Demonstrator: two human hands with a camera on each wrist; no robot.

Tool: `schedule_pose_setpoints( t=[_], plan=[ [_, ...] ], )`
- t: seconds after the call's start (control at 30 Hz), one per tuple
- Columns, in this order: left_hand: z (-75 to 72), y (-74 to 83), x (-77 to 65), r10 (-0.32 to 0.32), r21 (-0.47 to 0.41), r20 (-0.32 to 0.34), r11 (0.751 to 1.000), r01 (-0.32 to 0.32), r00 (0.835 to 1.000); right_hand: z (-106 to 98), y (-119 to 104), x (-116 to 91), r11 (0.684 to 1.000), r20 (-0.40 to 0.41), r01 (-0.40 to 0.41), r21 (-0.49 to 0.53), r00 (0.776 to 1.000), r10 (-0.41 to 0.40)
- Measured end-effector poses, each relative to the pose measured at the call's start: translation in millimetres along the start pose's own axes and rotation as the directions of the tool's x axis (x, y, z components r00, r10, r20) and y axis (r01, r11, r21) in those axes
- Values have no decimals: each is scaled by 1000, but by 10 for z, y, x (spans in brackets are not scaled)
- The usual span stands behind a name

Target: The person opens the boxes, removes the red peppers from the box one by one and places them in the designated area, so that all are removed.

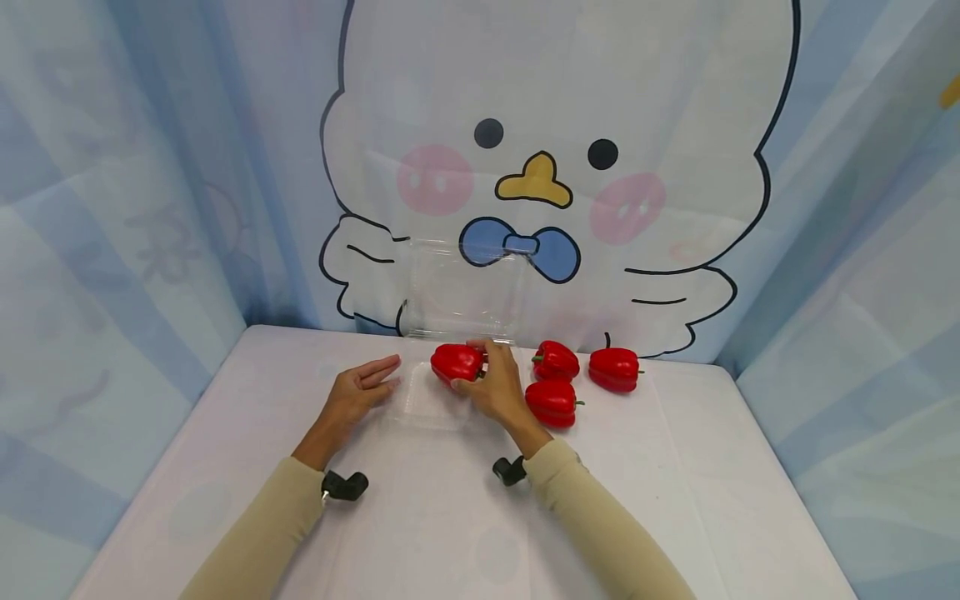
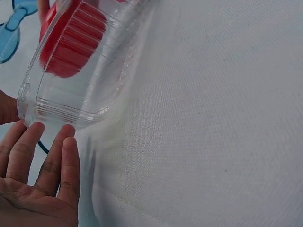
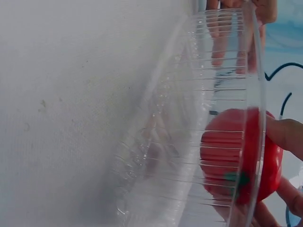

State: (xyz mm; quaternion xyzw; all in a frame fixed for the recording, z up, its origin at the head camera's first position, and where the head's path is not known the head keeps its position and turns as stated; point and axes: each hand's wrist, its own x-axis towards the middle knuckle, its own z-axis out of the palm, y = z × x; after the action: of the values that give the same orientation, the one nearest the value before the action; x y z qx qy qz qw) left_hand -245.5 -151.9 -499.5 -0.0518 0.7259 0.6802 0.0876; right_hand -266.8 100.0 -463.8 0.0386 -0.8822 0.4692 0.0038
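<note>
A clear plastic clamshell box point(image 1: 420, 410) lies open on the table, its lid point(image 1: 465, 292) raised at the back. My right hand point(image 1: 498, 387) holds a red bell pepper point(image 1: 453, 362) by its stem end, thumb on the near side and fingers on the far side. In the right wrist view, this pepper point(image 3: 225, 151) shows partly through the ribbed box wall, low in the box opening. At the box's left end is my left hand point(image 1: 358, 398), fingers extended. The left wrist view has its fingertips point(image 2: 66, 132) right at the box's end wall point(image 2: 66, 113).
Three more red bell peppers stand right of the box: one point(image 1: 556, 361) at the back, one point(image 1: 552, 403) in front of it, and one point(image 1: 615, 369) farther right. Behind the white table point(image 1: 675, 500) hangs a curtain point(image 1: 637, 100) with a cartoon bird.
</note>
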Motion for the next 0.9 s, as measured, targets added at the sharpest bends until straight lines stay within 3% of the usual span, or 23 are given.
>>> schedule_pose_setpoints(
  t=[0.33,0.9],
  plan=[
    [2,-10,7,5,-3,2,1000,-5,1000,-171,-86,-113,997,-16,79,10,997,-78],
    [-25,-63,42,35,-22,18,999,-35,999,-516,-124,-276,994,-46,107,7,993,-107]
  ],
)
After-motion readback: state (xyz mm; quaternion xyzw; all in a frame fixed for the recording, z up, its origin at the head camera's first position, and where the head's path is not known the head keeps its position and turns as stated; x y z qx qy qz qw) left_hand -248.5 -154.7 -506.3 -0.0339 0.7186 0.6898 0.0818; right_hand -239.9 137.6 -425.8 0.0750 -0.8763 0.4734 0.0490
